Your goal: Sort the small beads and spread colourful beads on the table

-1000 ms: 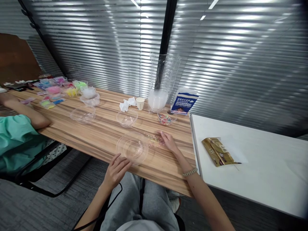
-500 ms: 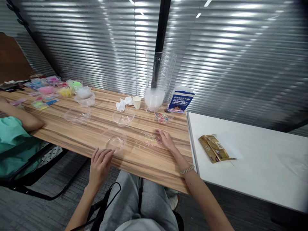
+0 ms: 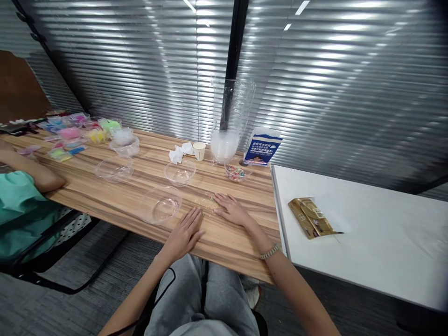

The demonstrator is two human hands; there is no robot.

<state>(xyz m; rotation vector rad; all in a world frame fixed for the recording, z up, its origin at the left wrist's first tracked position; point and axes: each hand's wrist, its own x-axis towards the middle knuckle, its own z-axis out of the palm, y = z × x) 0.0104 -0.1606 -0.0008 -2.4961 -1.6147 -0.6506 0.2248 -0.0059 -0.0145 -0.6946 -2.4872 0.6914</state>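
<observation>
Small loose coloured bits [image 3: 209, 202] lie scattered on the wooden table [image 3: 140, 185]. My right hand [image 3: 234, 210], with a beaded bracelet at the wrist, lies flat over the right side of the bits, fingers stretched out. On the near side of them my left hand [image 3: 185, 234] rests flat on the table, fingers stretched and thumb apart. A clear plastic bowl [image 3: 160, 205] stands just left of my left hand, apart from it. Behind my right hand is another clear bowl [image 3: 238, 172] with multicoloured bits in it.
More clear bowls [image 3: 180, 173] stand further back, beside crumpled tissues [image 3: 176, 155] and a paper cup [image 3: 199, 151]. A blue printed bag [image 3: 263, 147] is at the back right. A gold packet [image 3: 313, 217] lies on the white table [image 3: 378, 252]. Another person's arm [image 3: 45, 176] rests at left.
My left hand has let go of the clear bowl's rim and moved right onto the table. My right hand has slid left and now covers part of the bits.
</observation>
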